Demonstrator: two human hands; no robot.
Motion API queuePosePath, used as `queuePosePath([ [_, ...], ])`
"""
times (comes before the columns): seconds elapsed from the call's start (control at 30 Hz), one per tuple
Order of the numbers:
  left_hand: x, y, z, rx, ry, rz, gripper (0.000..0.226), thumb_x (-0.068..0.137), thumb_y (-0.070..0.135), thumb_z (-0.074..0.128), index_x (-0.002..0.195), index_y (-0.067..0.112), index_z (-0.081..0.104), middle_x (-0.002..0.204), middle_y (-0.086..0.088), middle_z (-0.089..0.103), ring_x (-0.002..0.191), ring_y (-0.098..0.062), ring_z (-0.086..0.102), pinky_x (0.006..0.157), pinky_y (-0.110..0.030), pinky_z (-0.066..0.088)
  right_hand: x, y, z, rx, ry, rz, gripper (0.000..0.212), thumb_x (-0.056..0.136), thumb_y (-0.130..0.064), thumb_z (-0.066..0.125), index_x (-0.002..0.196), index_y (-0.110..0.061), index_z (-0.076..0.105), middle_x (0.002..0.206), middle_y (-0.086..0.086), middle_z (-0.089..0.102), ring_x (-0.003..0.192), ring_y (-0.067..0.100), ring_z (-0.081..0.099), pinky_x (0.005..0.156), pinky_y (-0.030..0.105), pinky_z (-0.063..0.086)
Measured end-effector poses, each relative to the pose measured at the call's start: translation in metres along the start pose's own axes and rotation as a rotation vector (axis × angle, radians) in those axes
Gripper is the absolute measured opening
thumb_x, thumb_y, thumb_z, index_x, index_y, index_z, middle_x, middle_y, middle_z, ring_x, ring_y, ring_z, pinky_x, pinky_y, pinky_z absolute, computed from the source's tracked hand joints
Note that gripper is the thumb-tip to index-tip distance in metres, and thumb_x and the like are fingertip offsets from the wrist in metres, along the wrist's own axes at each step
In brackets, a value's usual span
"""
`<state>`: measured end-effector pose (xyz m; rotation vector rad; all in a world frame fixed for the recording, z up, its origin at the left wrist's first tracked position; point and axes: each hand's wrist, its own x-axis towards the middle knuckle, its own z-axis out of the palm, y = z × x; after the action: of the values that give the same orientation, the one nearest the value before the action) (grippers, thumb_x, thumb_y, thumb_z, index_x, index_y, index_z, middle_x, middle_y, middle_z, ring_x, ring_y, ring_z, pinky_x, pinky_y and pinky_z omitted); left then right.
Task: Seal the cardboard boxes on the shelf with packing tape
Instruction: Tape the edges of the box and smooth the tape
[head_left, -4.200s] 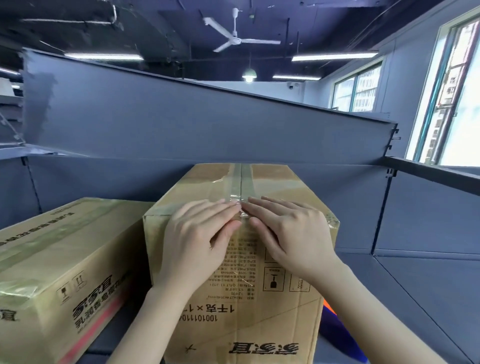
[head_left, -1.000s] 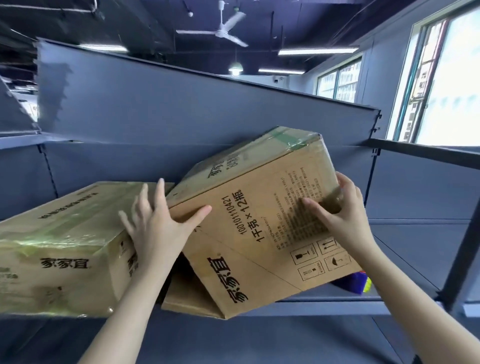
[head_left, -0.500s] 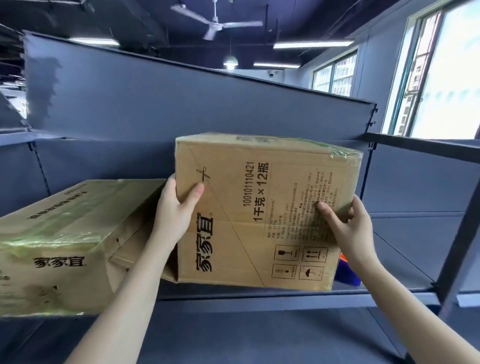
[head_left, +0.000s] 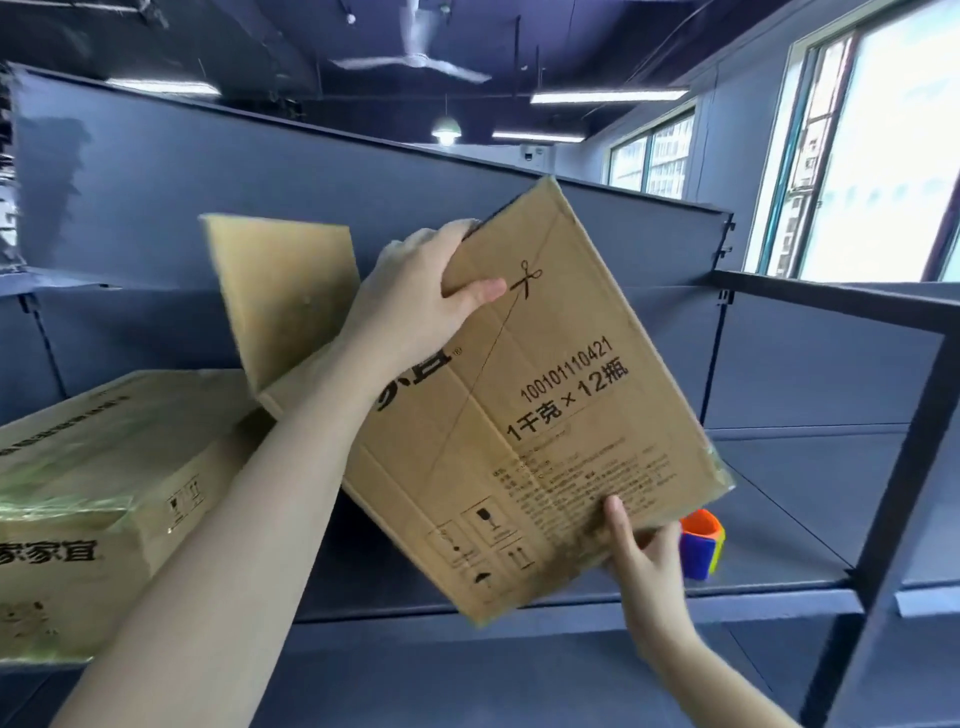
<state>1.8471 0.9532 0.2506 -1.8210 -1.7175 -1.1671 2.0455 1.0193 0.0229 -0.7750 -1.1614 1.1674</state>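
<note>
Box (head_left: 519, 415) newly atilt beside taped carton (head_left: 104, 467)

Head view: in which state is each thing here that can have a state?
tilted box: held in both hands, one flap open.
left hand: grips the tilted box's upper edge.
right hand: grips its lower corner.
second box: lies on the shelf, taped shut.
ceiling lamps: lit.
</note>
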Motion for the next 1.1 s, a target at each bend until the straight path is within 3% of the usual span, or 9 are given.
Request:
queuePosePath([
  [0.13, 0.004, 0.002, 0.013, 0.211, -0.064, 0.063, 0.058, 0.086, 0.052, 0.051, 0.137, 0.026, 0.038, 0.126, 0.0, 0.053, 0.115, -0.024, 0.046, 0.085, -0.042, 0.044, -0.011, 0.028, 0.009, 0.072, -0.068, 0.146, 0.049, 0.077, -0.037, 0.063, 0.115, -0.009, 0.049, 0.109, 0.004, 0.066, 0.102, 0.019, 0.063, 0.071, 0.036, 0.057],
  [0.3, 0.005, -0.005, 0.022, 0.244, -0.078, 0.071, 0.06, 0.085, 0.055, 0.051, 0.138, 0.029, 0.037, 0.13, 0.002, 0.052, 0.118, -0.023, 0.044, 0.076, -0.033, 0.035, -0.012, 0.038, 0.016, 0.128, -0.113, 0.265, 0.041, 0.075, -0.038, 0.065, 0.107, -0.014, 0.058, 0.098, 0.0, 0.072, 0.093, 0.016, 0.068, 0.063, 0.025, 0.056],
  [0.43, -0.002, 0.0, 0.035, 0.287, -0.091, 0.089, 0.062, 0.084, 0.057, 0.051, 0.138, 0.031, 0.036, 0.135, 0.005, 0.05, 0.12, -0.023, 0.044, 0.08, -0.035, 0.039, -0.016, 0.048, 0.014, 0.135, -0.157, 0.39, 0.039, 0.078, -0.04, 0.064, 0.104, -0.011, 0.061, 0.099, 0.004, 0.072, 0.091, 0.015, 0.069, 0.072, 0.025, 0.056],
  [0.6, -0.006, 0.007, 0.042, 0.338, -0.09, 0.099, 0.064, 0.084, 0.057, 0.05, 0.139, 0.028, 0.036, 0.138, 0.006, 0.048, 0.125, -0.024, 0.043, 0.089, -0.04, 0.043, -0.017, 0.054, 0.012, 0.178, -0.181, 0.472, 0.051, 0.076, -0.043, 0.063, 0.11, -0.005, 0.058, 0.106, 0.012, 0.07, 0.098, 0.021, 0.067, 0.083, 0.032, 0.054],
  [0.73, -0.008, 0.011, 0.048, 0.354, -0.073, 0.113, 0.064, 0.086, 0.056, 0.05, 0.139, 0.023, 0.036, 0.14, 0.003, 0.047, 0.127, -0.023, 0.042, 0.095, -0.039, 0.04, -0.013, 0.054, 0.009, 0.201, -0.196, 0.502, 0.063, 0.068, -0.048, 0.065, 0.109, 0.0, 0.058, 0.1, 0.013, 0.071, 0.099, 0.023, 0.067, 0.091, 0.034, 0.051],
  [0.83, -0.01, 0.014, 0.051, 0.36, -0.043, 0.14, 0.064, 0.086, 0.054, 0.051, 0.139, 0.021, 0.038, 0.139, 0.002, 0.048, 0.128, -0.02, 0.043, 0.099, -0.036, 0.037, -0.015, 0.055, 0.01, 0.226, -0.198, 0.564, 0.073, 0.076, -0.046, 0.064, 0.116, 0.013, 0.05, 0.114, 0.035, 0.056, 0.111, 0.043, 0.055, 0.102, 0.041, 0.044],
  [0.97, -0.013, 0.017, 0.058, 0.363, -0.06, 0.161, 0.063, 0.086, 0.054, 0.052, 0.137, 0.02, 0.039, 0.139, 0.002, 0.048, 0.128, -0.019, 0.042, 0.1, -0.036, 0.035, -0.019, 0.057, 0.013, 0.318, -0.225, 0.603, 0.049, 0.081, -0.04, 0.059, 0.107, 0.001, 0.056, 0.107, 0.015, 0.069, 0.099, 0.025, 0.067, 0.094, 0.034, 0.047],
  [1.1, -0.015, 0.016, 0.061, 0.382, -0.039, 0.161, 0.062, 0.086, 0.052, 0.052, 0.137, 0.018, 0.039, 0.137, 0.0, 0.049, 0.128, -0.02, 0.042, 0.103, -0.036, 0.032, -0.02, 0.057, 0.015, 0.328, -0.225, 0.619, 0.035, 0.089, -0.036, 0.055, 0.104, -0.005, 0.056, 0.108, 0.011, 0.069, 0.098, 0.021, 0.067, 0.089, 0.031, 0.049],
])
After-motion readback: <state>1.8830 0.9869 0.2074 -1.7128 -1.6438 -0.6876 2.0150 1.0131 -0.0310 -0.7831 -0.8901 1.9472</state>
